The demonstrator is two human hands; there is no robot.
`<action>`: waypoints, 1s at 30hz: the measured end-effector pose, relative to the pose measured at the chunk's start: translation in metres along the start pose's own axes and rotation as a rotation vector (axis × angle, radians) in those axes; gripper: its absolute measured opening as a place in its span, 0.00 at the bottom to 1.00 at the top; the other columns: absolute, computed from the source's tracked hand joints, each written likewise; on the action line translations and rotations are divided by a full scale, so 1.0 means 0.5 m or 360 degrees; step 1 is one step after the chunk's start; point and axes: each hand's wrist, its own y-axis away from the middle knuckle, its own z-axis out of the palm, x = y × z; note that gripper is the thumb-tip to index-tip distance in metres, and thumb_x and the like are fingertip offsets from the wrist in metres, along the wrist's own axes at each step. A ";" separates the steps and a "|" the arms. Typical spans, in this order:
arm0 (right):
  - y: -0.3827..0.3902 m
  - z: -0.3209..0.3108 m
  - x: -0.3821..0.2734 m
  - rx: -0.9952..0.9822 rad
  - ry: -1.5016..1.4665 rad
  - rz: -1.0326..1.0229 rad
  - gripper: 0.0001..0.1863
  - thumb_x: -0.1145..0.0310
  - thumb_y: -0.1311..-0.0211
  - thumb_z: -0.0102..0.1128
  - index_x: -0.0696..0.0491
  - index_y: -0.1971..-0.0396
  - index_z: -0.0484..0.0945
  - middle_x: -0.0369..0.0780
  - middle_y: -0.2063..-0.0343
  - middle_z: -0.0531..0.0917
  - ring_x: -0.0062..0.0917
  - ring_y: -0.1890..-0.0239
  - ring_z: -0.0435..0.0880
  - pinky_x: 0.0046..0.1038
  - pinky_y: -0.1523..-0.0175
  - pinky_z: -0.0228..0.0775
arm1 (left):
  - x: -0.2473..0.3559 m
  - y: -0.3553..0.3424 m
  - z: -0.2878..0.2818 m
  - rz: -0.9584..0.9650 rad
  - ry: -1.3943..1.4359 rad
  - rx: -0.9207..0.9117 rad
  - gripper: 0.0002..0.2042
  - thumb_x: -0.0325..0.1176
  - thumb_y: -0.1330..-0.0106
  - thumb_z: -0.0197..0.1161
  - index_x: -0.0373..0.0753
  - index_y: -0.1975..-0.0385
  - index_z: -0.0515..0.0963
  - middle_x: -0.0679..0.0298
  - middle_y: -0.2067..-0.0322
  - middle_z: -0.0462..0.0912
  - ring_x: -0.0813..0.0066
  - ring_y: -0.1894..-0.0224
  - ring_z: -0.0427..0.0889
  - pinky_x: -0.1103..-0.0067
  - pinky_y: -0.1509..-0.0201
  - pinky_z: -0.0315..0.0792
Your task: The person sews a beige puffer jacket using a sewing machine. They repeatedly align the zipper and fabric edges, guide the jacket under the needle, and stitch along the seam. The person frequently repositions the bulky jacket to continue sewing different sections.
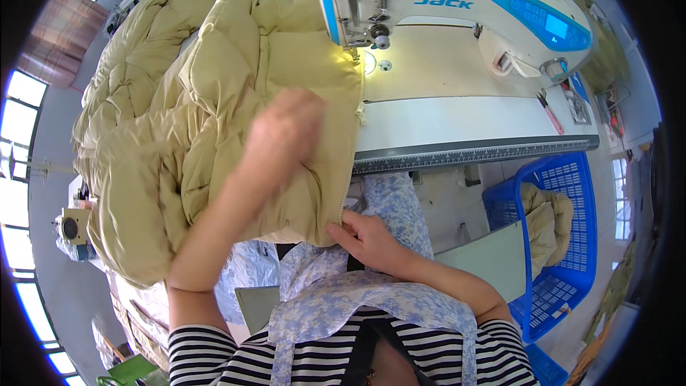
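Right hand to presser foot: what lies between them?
In the head view, the tan garment's zipper edge runs between the right hand and the presser foot; the left hand is off to its left.

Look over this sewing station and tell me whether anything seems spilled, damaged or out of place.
Nothing stands out as odd. The tan padded garment is bunched toward the left, with its zippered edge running to the sewing machine. The right hand holds that edge. Pink-handled snips lie on the table.
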 end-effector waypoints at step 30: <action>-0.348 -0.080 0.010 0.0814 -0.0343 -0.0296 0.20 0.69 0.32 0.57 0.58 0.42 0.69 0.56 0.59 0.85 0.55 0.53 0.83 0.47 0.49 0.75 | 0.031 -0.129 0.022 -0.0201 0.0736 0.0194 0.04 0.28 0.29 0.59 0.35 0.59 0.77 0.54 0.64 0.82 0.52 0.62 0.82 0.67 0.57 0.76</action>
